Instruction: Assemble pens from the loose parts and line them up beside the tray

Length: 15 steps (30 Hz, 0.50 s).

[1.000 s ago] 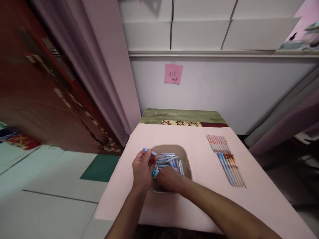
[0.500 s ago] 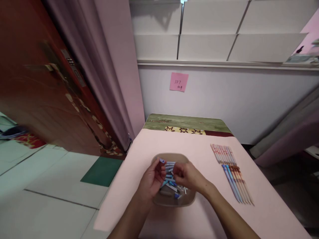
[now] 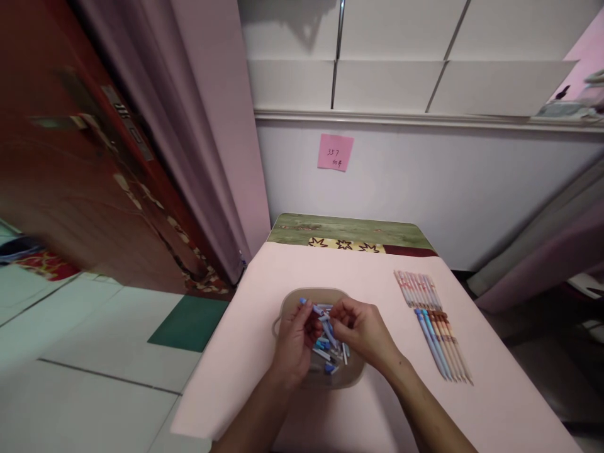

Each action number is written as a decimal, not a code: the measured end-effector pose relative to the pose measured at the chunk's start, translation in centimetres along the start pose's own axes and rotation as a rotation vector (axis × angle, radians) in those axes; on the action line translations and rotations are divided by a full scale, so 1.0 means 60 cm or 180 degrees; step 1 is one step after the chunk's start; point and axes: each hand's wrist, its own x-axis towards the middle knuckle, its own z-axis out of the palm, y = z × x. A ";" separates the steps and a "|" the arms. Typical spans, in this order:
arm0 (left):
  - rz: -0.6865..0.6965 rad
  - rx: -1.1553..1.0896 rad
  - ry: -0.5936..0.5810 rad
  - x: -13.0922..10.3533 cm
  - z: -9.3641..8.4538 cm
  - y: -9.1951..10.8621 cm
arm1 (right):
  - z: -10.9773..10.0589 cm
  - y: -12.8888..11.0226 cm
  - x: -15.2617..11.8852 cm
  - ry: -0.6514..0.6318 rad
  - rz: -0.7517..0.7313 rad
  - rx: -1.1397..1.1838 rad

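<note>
With our left hand (image 3: 293, 345), we are pinching a short blue cylindrical plastic pen part (image 3: 318, 310) between nearly closed fingers, holding it above the grey-brown rounded plastic bin (image 3: 346, 376) on the pink-covered desk (image 3: 377, 277). Our right hand's (image 3: 362, 328) bent fingers are hovering just beside it; whether they are gripping anything, we cannot tell.
</note>
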 end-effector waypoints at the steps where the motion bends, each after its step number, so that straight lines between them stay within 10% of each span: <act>1: 0.0030 0.0028 -0.0015 0.000 0.000 0.000 | 0.000 0.000 -0.001 -0.0008 0.0008 -0.0019; 9: 0.0074 0.0119 -0.0101 -0.002 -0.003 -0.022 | 0.002 0.010 -0.003 -0.0046 0.0079 0.0072; 15: -0.0849 -0.0425 0.0041 0.012 -0.016 -0.015 | 0.005 0.015 0.003 0.0409 -0.0141 -0.0048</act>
